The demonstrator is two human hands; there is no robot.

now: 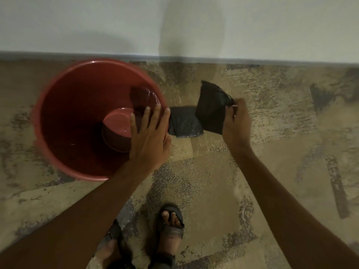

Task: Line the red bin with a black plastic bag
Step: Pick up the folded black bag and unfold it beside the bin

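A round red bin stands on the carpet at the left, its mouth facing up and nothing lining it. My left hand hovers flat over the bin's right rim, fingers spread, holding nothing. To the right, my right hand pinches the corner of a folded black plastic bag, lifted a little off the floor. Another folded black bag lies flat on the carpet between the bin and the lifted one.
A pale wall with a grey skirting board runs across just behind the bin. The floor is a beige patterned carpet. My sandalled feet stand at the bottom centre.
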